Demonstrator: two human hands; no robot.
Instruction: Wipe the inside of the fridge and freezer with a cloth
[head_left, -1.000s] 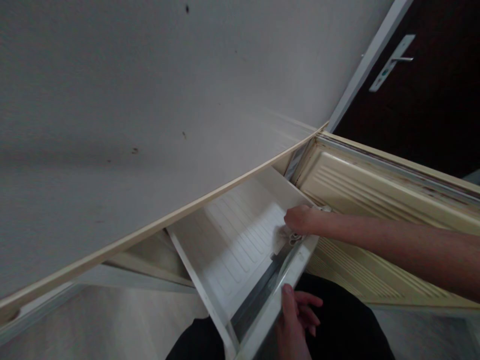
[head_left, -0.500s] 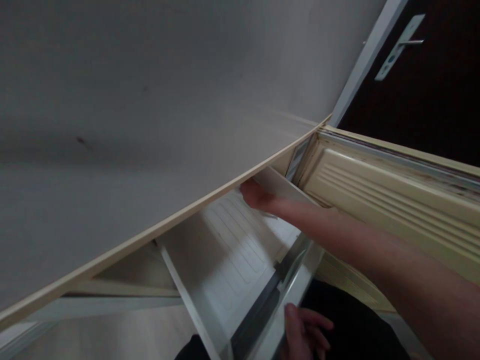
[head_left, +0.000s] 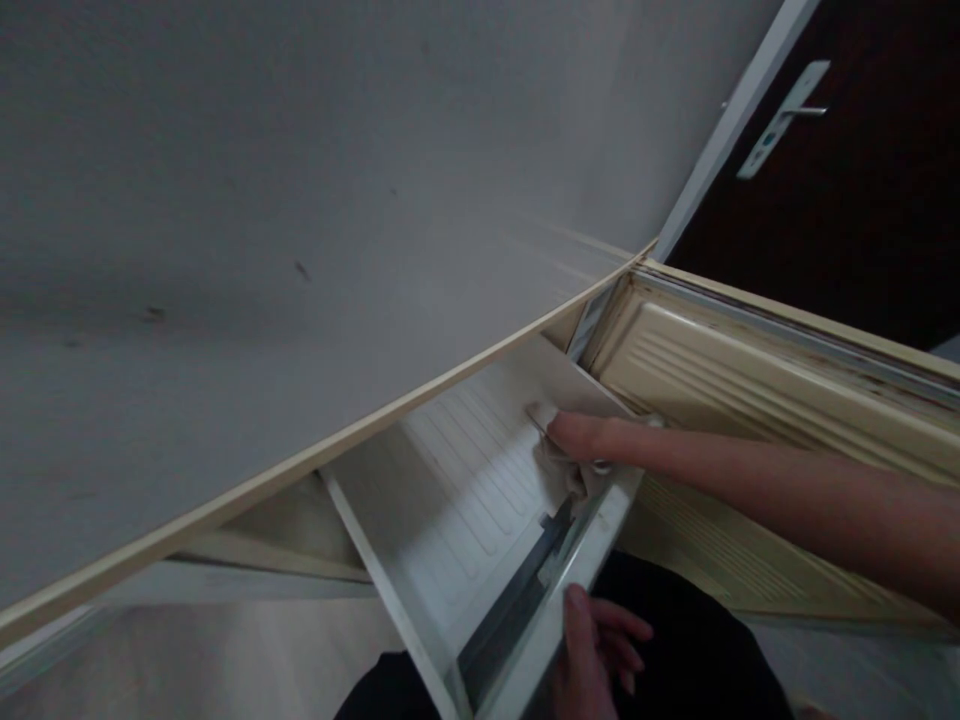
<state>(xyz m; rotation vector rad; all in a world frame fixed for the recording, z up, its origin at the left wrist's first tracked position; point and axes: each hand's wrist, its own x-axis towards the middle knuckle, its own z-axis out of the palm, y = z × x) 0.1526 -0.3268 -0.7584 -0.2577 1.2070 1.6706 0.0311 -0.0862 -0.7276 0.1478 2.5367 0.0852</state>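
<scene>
A white drawer [head_left: 457, 500] with a ribbed bottom is pulled out from under the long pale edge of a cabinet or fridge. My right hand [head_left: 574, 435] reaches into its right front corner, closed on a pale cloth [head_left: 576, 482] pressed against the drawer's inside. Part of the cloth is hidden beneath the hand. My left hand [head_left: 596, 655] is at the drawer's front panel, thumb on the rim and the other fingers curled loosely outside it.
A cream ribbed door [head_left: 750, 380] with a stained seal stands open at the right. Beyond it is a dark door [head_left: 885, 180] with a metal handle [head_left: 806, 111]. A grey surface [head_left: 300, 200] fills the upper left. My dark-clothed knees [head_left: 690, 640] are close below the drawer.
My right hand has come from the drawer's back toward its right front corner, and the cloth now shows. My left hand stays at the front rim. The view has shifted slightly.
</scene>
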